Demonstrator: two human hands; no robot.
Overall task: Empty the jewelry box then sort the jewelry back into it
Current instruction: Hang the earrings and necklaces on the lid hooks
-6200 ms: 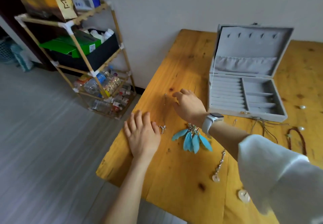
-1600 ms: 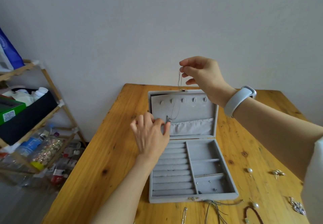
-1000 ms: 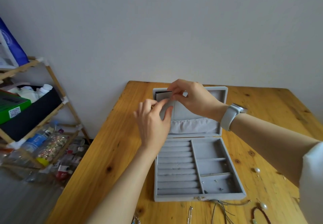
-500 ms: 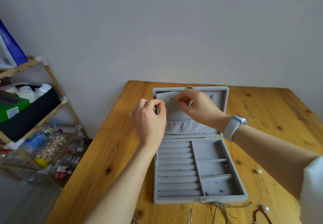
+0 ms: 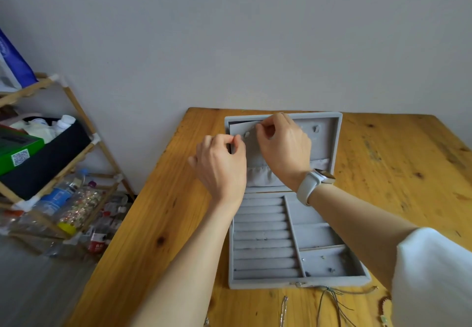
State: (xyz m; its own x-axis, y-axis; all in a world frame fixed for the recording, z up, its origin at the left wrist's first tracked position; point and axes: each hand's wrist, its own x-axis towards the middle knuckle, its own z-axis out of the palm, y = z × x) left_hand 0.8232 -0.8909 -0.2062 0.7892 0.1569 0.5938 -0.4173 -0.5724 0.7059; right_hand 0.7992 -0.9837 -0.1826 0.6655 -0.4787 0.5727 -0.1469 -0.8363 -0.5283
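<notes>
Wooden table (image 5: 163, 214) fills the lower half of the view, and on it, from about the centre down toward 5 o'clock, sits the grey velvet jewelry box (image 5: 288, 282), lid (image 5: 329, 137) propped upright toward 12 o'clock. Its ring rolls and side compartments look nearly bare, only a few small specks lying in the nearest compartment, so the sorting seems barely begun.

Both hands work at the upper left of the lid's inner panel. The left hand (image 5: 219, 163) is curled, thumb and forefinger pinched together by the panel's left edge; the right hand (image 5: 283, 148) is likewise pinched just beside the row of hooks (image 5: 316, 129). Something very fine appears to run between them, probably a thin chain, but it is too slight to make out, so I cannot tell what each hand actually grips.

Likely trouble: a fine chain could miss its hook and slide into the fabric pocket (image 5: 258, 176) or knot on itself; pressing on the panel could tip the lid shut. At 6 o'clock, loose cords (image 5: 332, 298) and another chain (image 5: 283, 311) lie touching the box's front edge, where a forearm or the sleeve (image 5: 434, 275) could drag them off the table.

At 9 o'clock stands a shelf rack (image 5: 76, 112). A green box (image 5: 18, 148) on it carries a QR code; bottle labels below are too blurred to read.
</notes>
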